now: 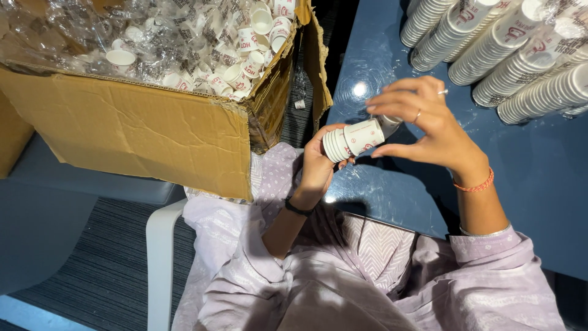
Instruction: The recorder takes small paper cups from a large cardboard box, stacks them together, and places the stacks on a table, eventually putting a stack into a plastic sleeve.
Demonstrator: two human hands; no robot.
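Observation:
A short stack of nested white paper cups (355,138) with red print lies sideways between my hands, over the front edge of a dark blue table (539,165). My left hand (318,162) grips the stack at its rim end from below. My right hand (422,125) curls around the base end, fingers spread over the top, with rings on two fingers and an orange cord at the wrist. A black band circles my left wrist.
A big cardboard box (131,125) lined with clear plastic holds several loose white cups and stands on a grey seat at my left. Long stacks of cups (508,52) lie on the table's far right. A white chair arm (160,257) is beside my lap.

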